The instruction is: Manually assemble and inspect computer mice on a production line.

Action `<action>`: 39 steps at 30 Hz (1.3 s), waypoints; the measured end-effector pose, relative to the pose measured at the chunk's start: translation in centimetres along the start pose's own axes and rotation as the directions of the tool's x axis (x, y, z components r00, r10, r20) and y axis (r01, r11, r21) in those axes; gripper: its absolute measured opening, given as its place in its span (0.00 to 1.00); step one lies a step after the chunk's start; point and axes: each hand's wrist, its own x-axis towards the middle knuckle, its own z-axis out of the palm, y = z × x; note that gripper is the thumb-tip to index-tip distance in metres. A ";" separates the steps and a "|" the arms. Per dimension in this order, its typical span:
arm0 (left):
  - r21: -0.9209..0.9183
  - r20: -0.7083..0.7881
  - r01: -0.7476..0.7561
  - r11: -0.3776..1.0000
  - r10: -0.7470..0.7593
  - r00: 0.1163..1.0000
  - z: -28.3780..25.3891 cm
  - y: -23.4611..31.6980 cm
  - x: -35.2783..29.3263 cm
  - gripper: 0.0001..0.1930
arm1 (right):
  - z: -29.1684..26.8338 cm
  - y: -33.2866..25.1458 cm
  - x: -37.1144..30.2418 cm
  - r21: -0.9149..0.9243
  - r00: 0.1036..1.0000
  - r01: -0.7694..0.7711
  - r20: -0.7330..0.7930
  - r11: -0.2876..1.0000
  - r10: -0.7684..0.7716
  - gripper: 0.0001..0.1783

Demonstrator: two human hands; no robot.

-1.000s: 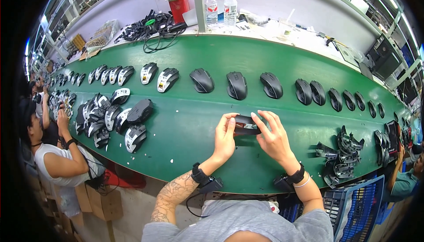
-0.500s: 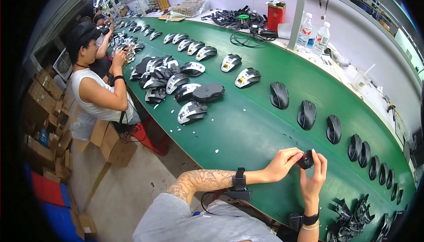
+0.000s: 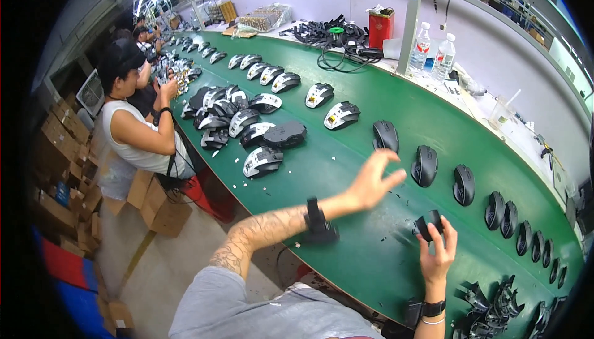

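My left hand is stretched over the green table with thumb and fingers apart and nothing in them. Its fingertips come close to a black computer mouse, overlapping its lower edge in view; whether they touch it I cannot tell. Lower right, my right hand grips a small black curved plastic piece between thumb and fingers, raised above the tabletop. Beyond that hand stand two more black mice, one upright mouse and another mouse.
The row of mice curves along the green table; those to the left have white shells. Mouse bodies are heaped at left. Black plastic parts lie near my right wrist. A co-worker sits at the left edge. Bottles stand behind.
My left hand has let go of the black plastic piece and moved up and left toward the mice, fingers spreading. The right hand keeps the piece, nearly in place.
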 end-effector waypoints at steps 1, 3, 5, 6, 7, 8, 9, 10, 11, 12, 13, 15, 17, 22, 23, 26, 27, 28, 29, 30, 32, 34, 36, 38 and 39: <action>0.105 0.015 0.018 0.994 -0.020 1.000 -1.7 -1.1 2.6 0.23 | -0.6 0.0 0.4 -0.014 0.999 -0.033 -0.031 0.999 0.033 0.24; 0.379 -0.088 0.159 0.912 -0.135 0.987 -5.1 -6.5 6.2 0.34 | -0.9 0.3 0.3 -0.063 0.997 -0.001 -0.076 0.998 -0.003 0.23; 0.716 -0.154 0.271 0.644 -0.233 0.960 -7.9 -10.1 8.8 0.40 | -0.8 1.2 0.0 -0.044 0.997 0.022 -0.073 0.999 -0.025 0.22; 0.769 -0.134 0.315 0.556 -0.342 0.930 -9.5 -12.7 10.0 0.44 | -0.3 1.8 0.3 -0.024 0.995 0.055 -0.079 0.998 -0.057 0.22; 0.811 -0.108 0.344 0.473 -0.457 0.883 -9.7 -14.7 10.7 0.47 | -0.4 2.0 0.1 -0.022 0.995 0.053 -0.081 0.998 -0.055 0.22; 0.800 -0.016 0.350 0.487 -0.567 0.824 -9.3 -15.3 11.6 0.48 | -0.3 2.7 -0.1 -0.010 0.997 0.016 -0.076 1.000 -0.017 0.22; 0.792 0.069 0.366 0.490 -0.666 0.743 -9.3 -15.7 12.0 0.49 | -0.1 3.0 -0.3 0.011 0.998 -0.015 -0.068 1.000 0.015 0.22; 0.812 0.043 0.298 0.502 -0.561 0.827 -8.9 -16.2 11.6 0.48 | -0.1 3.0 -0.2 0.003 0.997 -0.023 -0.073 1.000 0.024 0.22; 0.828 0.049 0.211 0.520 -0.440 0.897 -8.4 -15.7 11.5 0.46 | -0.2 3.1 0.0 -0.036 0.997 -0.008 -0.083 0.999 0.005 0.23; 0.821 0.047 0.183 0.540 -0.384 0.922 -7.7 -15.2 11.7 0.45 | -0.3 3.1 0.2 -0.074 0.996 0.006 -0.090 0.997 -0.013 0.23; 0.814 0.045 0.156 0.560 -0.328 0.944 -7.1 -14.7 11.9 0.44 | -0.5 3.2 0.4 -0.085 0.996 -0.006 -0.091 0.996 -0.001 0.23; 0.685 -0.015 0.279 0.673 -0.369 0.929 -5.7 -11.7 12.5 0.43 | -0.9 3.2 0.7 -0.077 0.999 -0.013 -0.049 0.997 0.009 0.25; 0.530 -0.084 0.402 0.747 -0.425 0.901 -4.9 -10.8 13.1 0.42 | -1.0 2.9 1.5 -0.088 0.999 -0.014 -0.035 0.996 0.011 0.26; -0.280 0.075 0.686 0.672 -0.697 0.713 -1.9 -13.3 15.6 0.30 | -1.2 1.2 3.0 -0.011 1.000 -0.024 -0.007 1.000 0.024 0.28; -0.279 0.039 0.614 0.738 -0.631 0.775 -1.0 -11.9 15.6 0.28 | -1.3 1.0 2.9 -0.017 1.000 -0.021 -0.004 1.000 0.021 0.29; -0.229 0.283 0.622 0.749 -0.560 0.779 -0.9 -10.0 16.4 0.28 | -1.2 -0.2 3.5 0.025 0.999 -0.033 -0.015 0.999 0.033 0.31; -0.229 0.335 0.617 0.753 -0.534 0.776 -0.9 -10.2 16.5 0.28 | -1.0 -0.5 3.7 0.043 0.999 -0.048 -0.012 0.998 0.048 0.31; -0.214 0.347 0.590 0.778 -0.505 0.791 -0.7 -10.3 16.6 0.28 | -0.9 -0.9 4.0 0.043 0.999 -0.050 -0.011 0.998 0.050 0.31; -0.218 0.339 0.589 0.778 -0.506 0.793 0.5 -8.6 16.6 0.29 | -1.0 -0.7 4.1 0.078 0.993 -0.113 -0.008 0.991 0.114 0.31; -0.243 0.254 0.553 0.797 -0.498 0.829 1.3 -7.6 16.0 0.29 | -0.9 -0.3 4.0 0.127 0.986 -0.166 0.004 0.978 0.166 0.32; -0.264 0.162 0.522 0.811 -0.496 0.853 2.3 -6.2 14.4 0.29 | -0.9 0.9 3.6 0.139 0.992 -0.126 0.009 0.982 0.126 0.32; -0.442 -0.049 0.515 0.734 -0.593 0.803 3.6 -5.7 12.9 0.26 | -1.1 2.6 3.1 0.161 0.995 -0.100 0.027 0.982 0.097 0.32; -0.567 -0.051 0.540 0.621 -0.681 0.730 3.7 -6.5 12.5 0.22 | -1.1 3.6 3.7 0.166 0.993 -0.117 0.030 0.979 0.113 0.32; -0.613 -0.023 0.538 0.579 -0.694 0.720 3.7 -7.1 12.3 0.21 | -1.0 4.4 4.0 0.168 0.991 -0.133 0.032 0.977 0.129 0.32; -0.676 0.019 0.534 0.508 -0.712 0.702 3.6 -7.1 12.2 0.19 | -0.9 4.5 4.0 0.182 0.987 -0.159 0.041 0.970 0.154 0.33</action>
